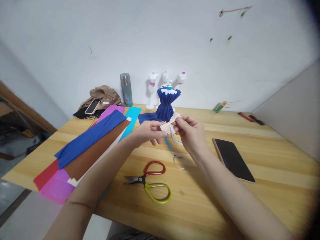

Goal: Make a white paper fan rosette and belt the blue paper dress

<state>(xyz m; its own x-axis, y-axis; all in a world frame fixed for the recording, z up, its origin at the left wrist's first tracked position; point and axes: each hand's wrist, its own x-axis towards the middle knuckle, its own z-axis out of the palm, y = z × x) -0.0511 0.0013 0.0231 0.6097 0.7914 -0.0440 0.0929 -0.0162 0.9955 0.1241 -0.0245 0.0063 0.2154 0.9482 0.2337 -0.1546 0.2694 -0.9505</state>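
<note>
A small pale pink pleated paper bow (169,126) is held up over the wooden table (275,150). My left hand (147,133) pinches its left side and my right hand (190,133) pinches its right side, both closed on it. Just behind the bow stands a small white mannequin wearing a dark blue pleated paper dress (167,104). Below my hands lie red and yellow-green handled scissors (150,182), shut, and a roll of white tape (178,139) partly hidden by my right hand.
Long sheets of blue, brown, pink, red and cyan crepe paper (87,146) lie at the left. A black phone (233,159) lies at the right. Three bare mannequins (165,80), a grey flask (126,89) and a bundle of cloth with a phone (100,100) stand by the wall.
</note>
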